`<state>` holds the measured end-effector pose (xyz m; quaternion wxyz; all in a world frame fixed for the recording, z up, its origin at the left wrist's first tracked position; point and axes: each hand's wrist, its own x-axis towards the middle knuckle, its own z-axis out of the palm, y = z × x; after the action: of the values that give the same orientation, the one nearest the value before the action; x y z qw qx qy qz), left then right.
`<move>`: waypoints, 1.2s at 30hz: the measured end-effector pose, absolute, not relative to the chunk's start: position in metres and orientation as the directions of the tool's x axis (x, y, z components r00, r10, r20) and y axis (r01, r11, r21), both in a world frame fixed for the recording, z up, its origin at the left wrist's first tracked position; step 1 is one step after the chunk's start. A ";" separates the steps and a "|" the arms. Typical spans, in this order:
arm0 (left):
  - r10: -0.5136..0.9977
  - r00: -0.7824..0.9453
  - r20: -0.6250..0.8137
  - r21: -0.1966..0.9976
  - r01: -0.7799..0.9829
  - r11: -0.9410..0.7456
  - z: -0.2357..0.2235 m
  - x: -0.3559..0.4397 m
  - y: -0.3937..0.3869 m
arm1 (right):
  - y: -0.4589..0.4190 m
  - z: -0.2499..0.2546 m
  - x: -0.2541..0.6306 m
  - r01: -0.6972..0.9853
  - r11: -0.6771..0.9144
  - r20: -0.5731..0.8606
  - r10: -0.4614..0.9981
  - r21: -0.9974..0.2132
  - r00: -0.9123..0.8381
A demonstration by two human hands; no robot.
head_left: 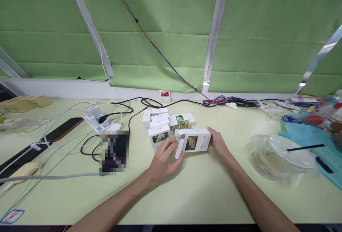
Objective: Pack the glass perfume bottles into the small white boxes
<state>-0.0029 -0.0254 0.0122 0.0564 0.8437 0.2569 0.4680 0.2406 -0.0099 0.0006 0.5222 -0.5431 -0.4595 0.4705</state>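
Observation:
A small white carton with a yellow flower picture point(194, 141) lies on its side between my hands, low over the table, its end flap hanging open at the left. My left hand point(163, 158) pinches that open flap end with thumb and fingers. My right hand point(218, 142) grips the carton's right end. Just behind it stand two glass perfume bottles with gold caps point(183, 124). Left of them sit several matching white cartons point(158, 125), one with a white flower picture at the front.
A power strip point(97, 121) with white and black cables lies at left, beside a phone point(64, 128) and a blurred dark object point(114, 152). A plastic-wrapped lidded bowl point(283, 156) and blue bag point(310, 132) sit at right. Green blinds hang behind the pale green table point(203, 189).

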 end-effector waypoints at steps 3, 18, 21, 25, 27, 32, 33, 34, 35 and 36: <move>0.502 0.479 0.720 0.370 0.347 -0.862 0.013 -0.004 -0.025 | -0.010 -0.001 0.242 0.064 -0.034 -0.025 0.990 -0.997 0.142; 0.630 0.638 0.443 0.513 0.395 -0.762 0.015 -0.008 -0.030 | -0.018 0.009 0.236 0.233 -0.091 -0.038 0.974 -0.968 0.225; 0.630 0.616 0.473 0.508 0.393 -0.766 0.016 -0.005 -0.029 | -0.018 0.009 0.235 0.221 -0.127 -0.080 0.975 -0.967 0.209; 0.623 0.614 0.485 0.511 0.380 -0.771 0.015 -0.004 -0.027 | -0.018 0.008 0.236 0.234 -0.091 -0.041 0.977 -0.968 0.208; 0.620 0.614 0.489 0.508 0.378 -0.774 0.013 -0.004 -0.027 | -0.018 0.007 0.237 0.254 -0.082 -0.029 0.978 -0.964 0.205; 0.645 0.611 0.459 0.489 0.432 -0.758 0.009 -0.005 -0.026 | -0.018 0.006 0.237 0.268 -0.076 -0.029 0.984 -0.960 0.176; 0.651 0.610 0.452 0.485 0.444 -0.753 0.008 -0.005 -0.026 | -0.018 0.005 0.237 0.277 -0.070 -0.021 0.984 -0.958 0.176; 0.656 0.608 0.447 0.485 0.452 -0.749 0.008 -0.004 -0.026 | -0.018 0.005 0.237 0.288 -0.067 -0.016 0.984 -0.955 0.177; 0.660 0.606 0.443 0.487 0.456 -0.745 0.008 -0.004 -0.027 | -0.018 0.005 0.237 0.297 -0.066 -0.012 0.983 -0.953 0.181; 0.666 0.603 0.440 0.491 0.459 -0.740 0.008 -0.004 -0.027 | -0.018 0.004 0.237 0.305 -0.068 -0.010 0.982 -0.950 0.188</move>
<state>-0.0039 -0.0269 0.0084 0.1662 0.8796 0.3197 0.3106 0.2375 -0.0180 0.0044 0.4493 -0.6263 -0.5140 0.3764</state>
